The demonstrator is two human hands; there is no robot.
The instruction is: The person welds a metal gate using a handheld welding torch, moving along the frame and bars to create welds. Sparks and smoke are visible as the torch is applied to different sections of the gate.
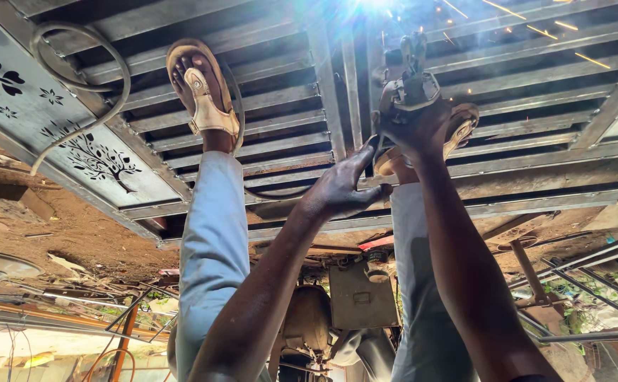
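- Our right hand (416,126) was closed tight around the welding electrode holder (411,79), with its tip pointing at the bright arc (376,6) on the steel gate frame (535,166).
- Our left hand (342,187) was open and held nothing. Its fingers were stretched out and one fingertip touched the edge of a flat slat (337,106) just beside the right wrist.
- We judged the holder to be stiff and moderately heavy, with a trailing lead that would tug at it. The safe grip was the insulated handle, where our palm already sat, well back from the clamp end.
- The clamp end and the rod would have been hot, so we counted them as no place for bare fingers.
- The frame lay flat under us, and our two sandalled feet (206,92) stood on its slats. We judged it heavy and rigid, not something one hand could shift, with hard, possibly sharp edges.
- Metal near the arc would have burned bare skin, and sparks (535,30) flew off to the right of it. Any steadying touch belonged on cool slats away from the weld.
- A grey cable (75,67) looped over the cut-out decorative panel (82,141) on the left, well apart from both hands.
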